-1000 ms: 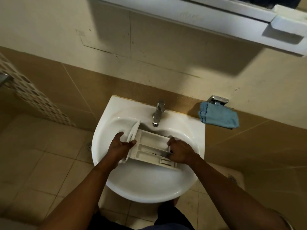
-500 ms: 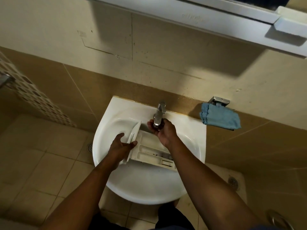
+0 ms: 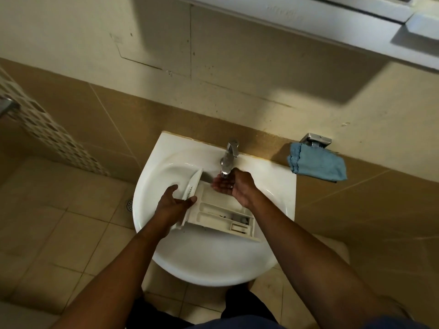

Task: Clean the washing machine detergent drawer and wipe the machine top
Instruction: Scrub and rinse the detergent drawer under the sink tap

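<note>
Pinch of left grip (image 3: pixel 174 203) is set on the front panel of the white ribbed plastic detergent drawer (image 3: pixel 221 213), which is propped in the white ceramic basin (image 3: pixel 209 262). Right grip (image 3: pixel 234 186) is cupped, spread and empty, under the chrome tap (image 3: pixel 229 157). Drawer is judged light, stiff and slippery when wet; the panel edge is favoured as hold.

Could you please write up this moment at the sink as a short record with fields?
place: white sink on a tiled wall
detergent drawer: lies in the sink basin, compartments up, front panel at the left
left hand: grips the drawer's front panel
right hand: cupped palm up under the tap spout, holds nothing
water: cannot tell whether it runs
blue cloth: hangs from a metal holder on the wall, right of the sink, no hand on it
</note>
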